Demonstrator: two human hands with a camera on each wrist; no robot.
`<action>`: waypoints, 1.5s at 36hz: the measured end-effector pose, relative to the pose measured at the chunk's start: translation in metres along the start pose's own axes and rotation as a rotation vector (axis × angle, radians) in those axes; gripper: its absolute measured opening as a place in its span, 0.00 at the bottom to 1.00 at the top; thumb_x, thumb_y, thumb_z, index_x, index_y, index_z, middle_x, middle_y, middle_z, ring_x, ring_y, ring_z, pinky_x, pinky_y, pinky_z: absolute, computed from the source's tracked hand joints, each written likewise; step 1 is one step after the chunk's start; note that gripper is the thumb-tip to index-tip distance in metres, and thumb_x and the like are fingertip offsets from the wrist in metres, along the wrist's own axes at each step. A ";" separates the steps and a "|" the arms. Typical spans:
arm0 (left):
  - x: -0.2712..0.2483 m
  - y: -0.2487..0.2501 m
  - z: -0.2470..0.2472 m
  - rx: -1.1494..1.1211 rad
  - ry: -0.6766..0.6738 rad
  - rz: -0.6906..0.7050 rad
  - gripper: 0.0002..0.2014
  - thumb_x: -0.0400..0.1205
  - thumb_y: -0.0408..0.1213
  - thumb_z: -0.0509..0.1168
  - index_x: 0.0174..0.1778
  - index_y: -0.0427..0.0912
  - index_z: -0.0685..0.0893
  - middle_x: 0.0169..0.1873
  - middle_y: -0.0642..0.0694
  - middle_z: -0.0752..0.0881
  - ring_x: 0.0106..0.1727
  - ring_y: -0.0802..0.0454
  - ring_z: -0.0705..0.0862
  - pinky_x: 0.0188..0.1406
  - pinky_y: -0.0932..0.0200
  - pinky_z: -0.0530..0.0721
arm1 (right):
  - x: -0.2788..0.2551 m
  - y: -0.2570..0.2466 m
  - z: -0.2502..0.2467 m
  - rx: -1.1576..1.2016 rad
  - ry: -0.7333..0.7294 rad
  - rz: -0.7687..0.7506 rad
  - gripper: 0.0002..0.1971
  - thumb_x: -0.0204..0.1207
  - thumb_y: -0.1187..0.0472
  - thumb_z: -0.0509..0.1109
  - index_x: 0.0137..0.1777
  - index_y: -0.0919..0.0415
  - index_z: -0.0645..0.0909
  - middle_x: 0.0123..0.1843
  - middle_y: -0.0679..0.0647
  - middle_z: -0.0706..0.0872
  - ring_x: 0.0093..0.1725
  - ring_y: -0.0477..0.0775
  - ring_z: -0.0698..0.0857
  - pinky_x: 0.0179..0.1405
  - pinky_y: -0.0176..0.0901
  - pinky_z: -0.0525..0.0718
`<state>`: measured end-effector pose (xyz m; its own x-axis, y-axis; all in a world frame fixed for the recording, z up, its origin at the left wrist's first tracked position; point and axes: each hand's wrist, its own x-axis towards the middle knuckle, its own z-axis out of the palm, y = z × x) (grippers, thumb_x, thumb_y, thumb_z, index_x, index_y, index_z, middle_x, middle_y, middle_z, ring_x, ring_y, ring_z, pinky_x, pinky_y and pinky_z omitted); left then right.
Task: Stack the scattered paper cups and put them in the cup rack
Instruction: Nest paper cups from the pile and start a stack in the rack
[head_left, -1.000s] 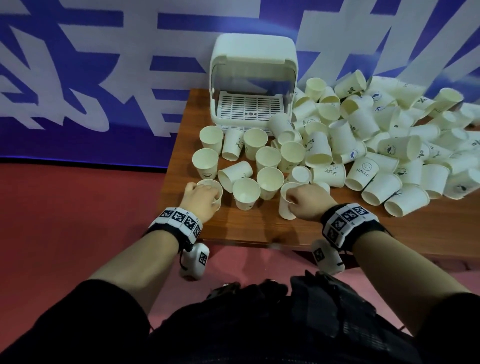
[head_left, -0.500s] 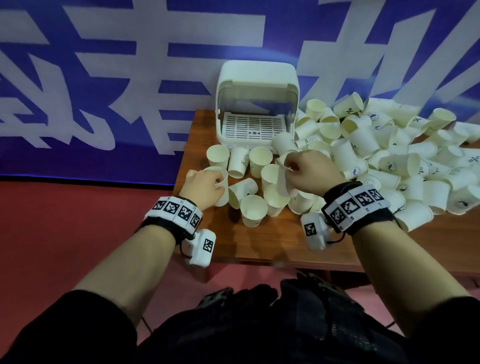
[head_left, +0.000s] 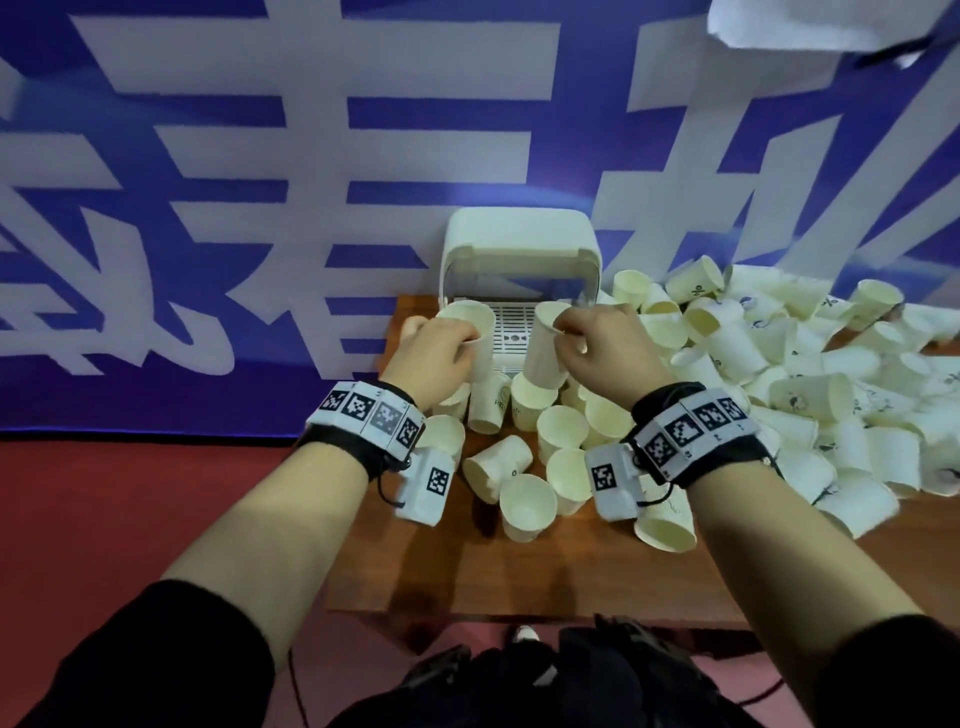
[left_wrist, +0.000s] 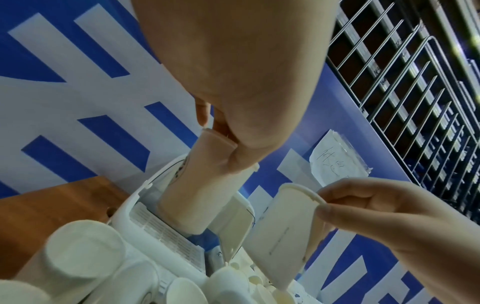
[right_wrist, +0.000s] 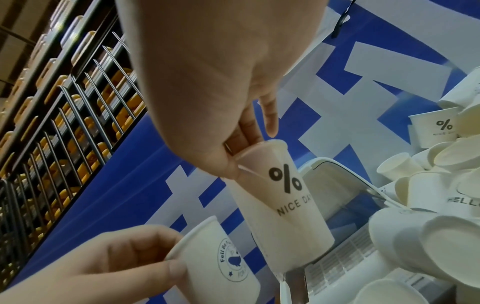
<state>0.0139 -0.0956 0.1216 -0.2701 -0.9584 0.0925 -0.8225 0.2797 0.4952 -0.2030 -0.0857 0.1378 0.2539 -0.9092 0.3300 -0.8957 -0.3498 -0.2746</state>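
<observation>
Left hand (head_left: 434, 351) pinched on the rim of one cup (head_left: 467, 322), right hand (head_left: 605, 353) pinched on the rim of a second, printed "% NICE DAY" (right_wrist: 283, 205); both raised in front of the open rack (head_left: 519, 270), apart, mouths up. For nesting: bring the two cups into line, lower one base-first into the other's mouth, keep both axes parallel, press lightly until seated. Keep pinch force low, since thin paper walls probably buckle at the rim. Hold the stack upright when passing under the raised lid onto the grid floor (head_left: 511, 325), bare where visible. Loose cups (head_left: 561, 441) on the counter (head_left: 519, 571) right up to the rack mouth, some upright, some tipped; large heap (head_left: 810, 374) to the right. Likely obstruction: front cups close under both wrists, easily knocked over on descent
</observation>
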 end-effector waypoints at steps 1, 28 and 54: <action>0.007 -0.001 0.000 0.009 0.008 0.009 0.13 0.85 0.35 0.55 0.57 0.49 0.82 0.56 0.48 0.83 0.68 0.39 0.68 0.66 0.43 0.71 | 0.007 0.003 0.001 -0.012 0.002 0.000 0.09 0.73 0.65 0.61 0.42 0.60 0.84 0.36 0.56 0.86 0.41 0.62 0.82 0.47 0.47 0.68; 0.168 -0.071 0.066 0.148 -0.051 0.040 0.11 0.83 0.37 0.64 0.58 0.45 0.88 0.54 0.48 0.86 0.59 0.48 0.80 0.57 0.49 0.81 | 0.128 0.100 0.092 0.223 -0.050 -0.104 0.05 0.73 0.63 0.71 0.44 0.64 0.87 0.41 0.57 0.88 0.43 0.64 0.84 0.44 0.55 0.83; 0.174 -0.129 0.106 0.130 -0.271 0.114 0.12 0.83 0.39 0.64 0.59 0.43 0.88 0.56 0.42 0.80 0.62 0.41 0.78 0.60 0.51 0.77 | 0.133 0.087 0.146 0.417 -0.080 -0.120 0.07 0.76 0.63 0.69 0.46 0.67 0.85 0.42 0.59 0.88 0.44 0.60 0.85 0.49 0.38 0.75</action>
<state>0.0202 -0.2924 -0.0182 -0.4732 -0.8751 -0.1008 -0.8316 0.4060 0.3789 -0.1939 -0.2700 0.0259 0.3896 -0.8652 0.3156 -0.6383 -0.5007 -0.5847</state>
